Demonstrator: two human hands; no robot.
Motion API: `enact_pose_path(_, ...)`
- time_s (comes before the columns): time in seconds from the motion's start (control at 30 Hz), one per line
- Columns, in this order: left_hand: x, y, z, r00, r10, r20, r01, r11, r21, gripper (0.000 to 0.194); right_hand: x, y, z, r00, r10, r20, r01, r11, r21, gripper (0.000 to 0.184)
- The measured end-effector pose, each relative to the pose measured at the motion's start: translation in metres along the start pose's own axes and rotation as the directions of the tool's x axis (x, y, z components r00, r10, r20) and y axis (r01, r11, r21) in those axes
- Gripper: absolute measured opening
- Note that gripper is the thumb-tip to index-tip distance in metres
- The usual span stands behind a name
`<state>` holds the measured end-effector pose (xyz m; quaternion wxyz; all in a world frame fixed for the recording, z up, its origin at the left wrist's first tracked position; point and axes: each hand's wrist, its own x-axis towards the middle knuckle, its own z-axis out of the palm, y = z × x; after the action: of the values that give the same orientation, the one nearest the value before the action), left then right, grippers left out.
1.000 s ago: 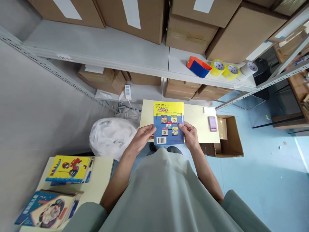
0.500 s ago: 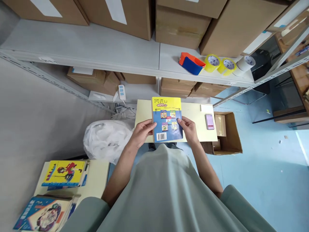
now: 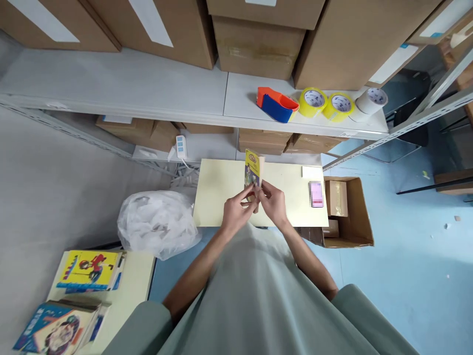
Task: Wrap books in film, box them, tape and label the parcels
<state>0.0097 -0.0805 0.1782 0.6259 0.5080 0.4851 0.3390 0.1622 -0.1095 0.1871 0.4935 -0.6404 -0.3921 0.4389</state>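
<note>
Over a pale yellow table point(image 3: 218, 192) I hold a thin book point(image 3: 253, 168) turned nearly edge-on, so only a narrow yellow and dark strip of its cover shows. My left hand point(image 3: 238, 211) is closed on its lower end from the left. My right hand point(image 3: 273, 203) grips the near edge from the right, the fingers of both hands meeting there. Part of the book is hidden behind the fingers. On the table's right side lie a pink phone-like item point(image 3: 316, 194), its surface blurred, and a small white item point(image 3: 312, 172).
A shelf point(image 3: 148, 84) with cardboard boxes point(image 3: 258, 49), tape rolls point(image 3: 313, 102) and an orange-blue holder point(image 3: 277, 104) spans the far side. An open carton point(image 3: 354, 212) sits right. Left are a white plastic bag point(image 3: 157, 222), a yellow book point(image 3: 88, 268) and a blue book point(image 3: 55, 325).
The book has turned from lying flat toward me, back cover showing, to nearly edge-on. Both hands have drawn together at its lower end. The view has shifted slightly.
</note>
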Motion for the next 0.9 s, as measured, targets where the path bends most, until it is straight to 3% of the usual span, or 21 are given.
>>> enact_pose_path(0.07,0.014,0.0,-0.009,0.999,-0.03,0.033,0.031,0.999,-0.043,0.069,0.014,0.008,-0.025,0.999,0.044,0.018,-0.045,0.995,0.094,0.056)
enact_pose_path(0.2,0.041,0.0,-0.038,0.987,-0.031,-0.155,0.027,0.999,-0.027,0.085,0.031,0.02,-0.07,0.98,0.152,0.129,-0.179,0.955,0.238,0.061)
enact_pose_path(0.37,0.044,0.012,-0.05,0.987,-0.154,0.049,0.157,0.985,-0.077,0.073,0.032,0.029,-0.092,0.952,0.181,0.246,-0.25,0.926,0.283,0.054)
enact_pose_path(0.47,0.038,0.02,-0.045,0.989,-0.143,0.034,0.144,0.989,-0.032,0.066,0.031,0.03,-0.095,0.946,0.163,0.279,-0.237,0.937,0.256,0.051)
enact_pose_path(0.67,0.025,0.034,-0.04,0.997,-0.068,0.036,0.065,0.995,0.074,0.056,0.028,0.012,-0.103,0.961,0.026,0.277,-0.093,0.969,0.231,0.045)
enact_pose_path(0.8,0.015,0.047,-0.035,0.99,0.137,0.029,-0.14,0.975,0.173,0.043,0.024,0.001,-0.107,0.965,-0.14,0.222,0.095,0.975,0.202,0.034)
enact_pose_path(0.9,0.012,0.053,-0.03,0.946,0.324,0.014,-0.321,0.928,0.19,0.038,0.021,0.0,-0.105,0.933,-0.292,0.212,0.269,0.954,0.131,0.017)
